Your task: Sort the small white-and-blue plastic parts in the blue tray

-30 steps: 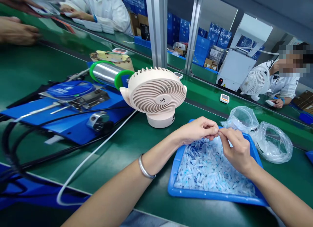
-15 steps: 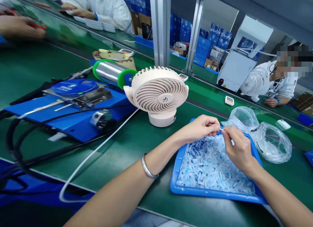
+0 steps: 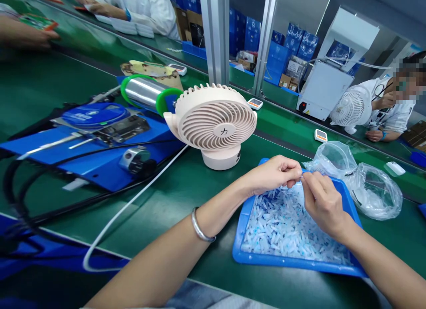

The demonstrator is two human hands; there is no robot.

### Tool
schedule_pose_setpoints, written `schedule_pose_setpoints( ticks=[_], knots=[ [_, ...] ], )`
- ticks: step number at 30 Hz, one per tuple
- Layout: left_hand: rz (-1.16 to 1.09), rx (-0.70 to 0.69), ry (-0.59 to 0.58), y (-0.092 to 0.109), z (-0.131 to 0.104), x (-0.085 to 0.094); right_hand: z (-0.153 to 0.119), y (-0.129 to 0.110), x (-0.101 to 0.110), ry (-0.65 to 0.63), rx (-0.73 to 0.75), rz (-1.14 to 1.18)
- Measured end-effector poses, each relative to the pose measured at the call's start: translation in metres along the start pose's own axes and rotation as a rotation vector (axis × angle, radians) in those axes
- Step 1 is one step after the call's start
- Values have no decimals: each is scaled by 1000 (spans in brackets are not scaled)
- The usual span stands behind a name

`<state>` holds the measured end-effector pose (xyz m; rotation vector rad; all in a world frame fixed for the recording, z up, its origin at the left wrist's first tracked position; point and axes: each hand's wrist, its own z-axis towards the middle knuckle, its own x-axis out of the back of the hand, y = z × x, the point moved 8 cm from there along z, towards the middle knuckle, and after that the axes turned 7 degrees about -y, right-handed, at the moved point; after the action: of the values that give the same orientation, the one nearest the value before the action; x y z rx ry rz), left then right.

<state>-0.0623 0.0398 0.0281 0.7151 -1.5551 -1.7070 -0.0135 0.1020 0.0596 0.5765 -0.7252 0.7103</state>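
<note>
Above the far side of a blue tray (image 3: 293, 264), my two hands meet fingertip to fingertip. Many small white and pale-blue plastic pieces (image 3: 282, 229) fill the tray. My left hand (image 3: 279, 172) is closed in a pinch, with a silver bangle on its wrist. Facing it, my right hand (image 3: 321, 200) pinches too, its fingertips touching or almost touching the left ones. What lies between the fingers is tiny and mostly hidden; I cannot name it.
A cream desk fan (image 3: 219, 127) stands left of the tray. Further left are a blue machine (image 3: 96, 154) with black cables and a metal roller (image 3: 144, 92). Clear plastic bags (image 3: 376, 191) lie right of the tray. Co-workers (image 3: 386, 105) sit across the green conveyor.
My hands stay pinched together over the tray, with the fingertips slightly closer. The view has shifted a little. At the far left, a co-worker's hand with a green-and-orange item has moved.
</note>
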Motion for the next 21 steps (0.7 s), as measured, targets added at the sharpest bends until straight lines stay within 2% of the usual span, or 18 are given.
schedule_pose_setpoints(
  ticks=[2, 4, 7, 9, 13, 17, 19, 21],
  knots=[
    [42, -8, 50, 0, 1, 3, -1, 4, -3, -4, -19, 40],
    [46, -15, 195, -2, 0, 15, -1, 10, -8, -10, -53, 86],
    [-108, 27, 427, -13, -3, 34, -2, 19, -15, -53, -119, 153],
    [-221, 60, 481, -20, -4, 39, -2, 17, -24, -166, -112, 274],
    [-289, 127, 410, -23, -3, 36, -7, -1, -45, -524, -28, 562],
    [-210, 204, 250, -24, -1, 23, -17, -6, -62, -761, -37, 553],
    [-66, 221, 195, -25, -1, 19, -21, -4, -68, -820, -36, 514],
    [86, 218, 150, -25, 1, 15, -19, 1, -67, -772, -56, 505]
  ],
)
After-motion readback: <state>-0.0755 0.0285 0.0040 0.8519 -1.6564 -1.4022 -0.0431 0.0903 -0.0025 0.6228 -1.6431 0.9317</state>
